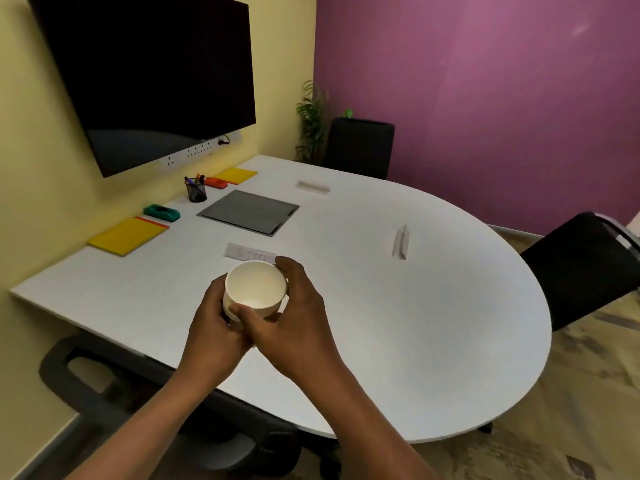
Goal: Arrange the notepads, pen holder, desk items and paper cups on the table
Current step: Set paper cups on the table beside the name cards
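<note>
White paper cups [255, 289] sit gripped between curled fingers [291, 271].

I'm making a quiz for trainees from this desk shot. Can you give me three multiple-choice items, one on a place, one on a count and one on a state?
1. Where does the pen holder stand?
A) near the wall, between the green desk item and the red desk item
B) at the table's round end
C) on a chair

2. How many yellow notepads lie on the table?
A) one
B) two
C) four

3. What state are the paper cups in?
A) standing on the table
B) held in both hands
C) tipped over

Answers:
1 A: it stands near the wall, with one desk item on each side.
2 B: one notepad lies at each end of the row.
3 B: the left hand and the right hand grip them.
</note>
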